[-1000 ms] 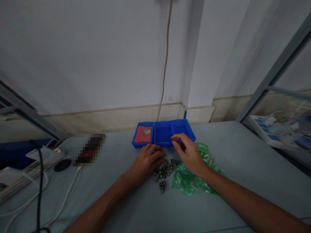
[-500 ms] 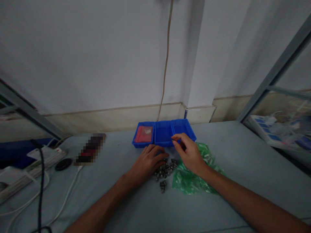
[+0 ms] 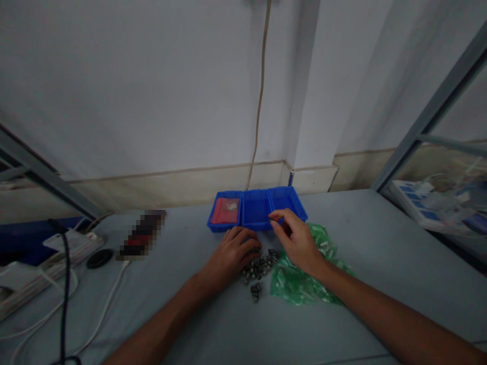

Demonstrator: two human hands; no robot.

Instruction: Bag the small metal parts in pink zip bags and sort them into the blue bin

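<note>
A loose pile of small metal screws point(image 3: 259, 267) lies on the table, with a little cluster of screws point(image 3: 256, 292) nearer to me. My left hand point(image 3: 236, 250) rests at the pile's left side, fingers bent and apart, fingertips touching the screws. Over the front edge of a blue three-part tray point(image 3: 256, 226), my right hand point(image 3: 294, 237) pinches a small dark piece point(image 3: 271, 218), too tiny to identify. A red packet point(image 3: 225, 211) fills the tray's left compartment. Crumpled green plastic bag point(image 3: 292, 284) material spreads beneath my right hand and wrist.
At the left are a power strip point(image 3: 81, 248), a round black disc point(image 3: 99, 258), a blurred-out object point(image 3: 142, 235) with a white cable point(image 3: 110, 299), and a black cable point(image 3: 64, 294). A wall stands behind the tray. On the right, beyond a metal frame, sits a white container point(image 3: 414, 208).
Both hands hold almost the same pose. The left fingers have shifted slightly at the screw pile, and the view has moved a touch.
</note>
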